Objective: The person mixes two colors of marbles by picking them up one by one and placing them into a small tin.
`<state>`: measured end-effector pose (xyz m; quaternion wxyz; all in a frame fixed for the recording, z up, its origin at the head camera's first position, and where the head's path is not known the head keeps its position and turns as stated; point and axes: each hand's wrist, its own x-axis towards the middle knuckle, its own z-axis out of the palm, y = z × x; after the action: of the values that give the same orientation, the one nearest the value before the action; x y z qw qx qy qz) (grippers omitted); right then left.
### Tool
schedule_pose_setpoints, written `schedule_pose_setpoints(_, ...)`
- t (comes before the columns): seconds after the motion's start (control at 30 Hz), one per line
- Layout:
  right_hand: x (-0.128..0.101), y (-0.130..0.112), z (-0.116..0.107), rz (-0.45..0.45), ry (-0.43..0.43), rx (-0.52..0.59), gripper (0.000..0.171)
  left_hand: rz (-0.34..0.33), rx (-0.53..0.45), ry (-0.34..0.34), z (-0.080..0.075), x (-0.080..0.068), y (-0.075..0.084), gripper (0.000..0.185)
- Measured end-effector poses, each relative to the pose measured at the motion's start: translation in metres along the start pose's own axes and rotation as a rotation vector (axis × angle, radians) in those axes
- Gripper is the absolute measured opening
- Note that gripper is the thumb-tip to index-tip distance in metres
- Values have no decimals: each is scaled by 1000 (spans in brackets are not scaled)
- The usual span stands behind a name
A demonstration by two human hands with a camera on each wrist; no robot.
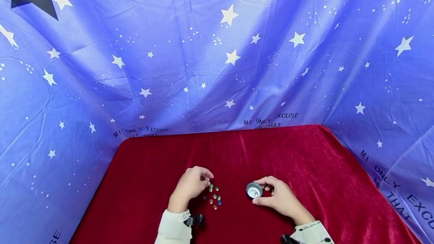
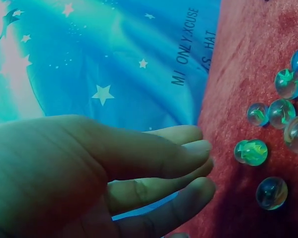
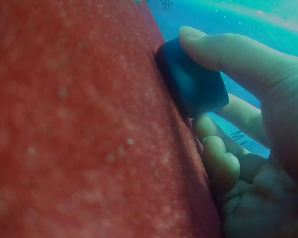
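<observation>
White-lined dark cap (image 1: 251, 185), pinched by the right hand (image 1: 280, 199), holds a marble (image 1: 255, 194).

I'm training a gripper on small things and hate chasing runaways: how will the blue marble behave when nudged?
The blue marble looks round, so it will likely roll. Its glossy, glass-like surface suggests it may slip from a pinch. The velvety red cloth beneath might slow it somewhat.

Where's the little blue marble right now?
In the head view, the blue marble is low and near the middle, on the red cloth, just below a green-swirled marble, between the left hand and the dark round container.
</observation>
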<state>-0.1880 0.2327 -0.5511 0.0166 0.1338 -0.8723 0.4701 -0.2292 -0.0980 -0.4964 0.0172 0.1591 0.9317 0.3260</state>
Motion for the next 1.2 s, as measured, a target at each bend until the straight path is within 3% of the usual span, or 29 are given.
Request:
schedule_pose_setpoints(0.67,0,0,0,-8,0,9,51,-84,14,-106,2,-2,1,21)
schedule_pose_setpoints(1.2,-1,-1,0,-6,0,17,51,-107,83,-64,9,0,-3,20)
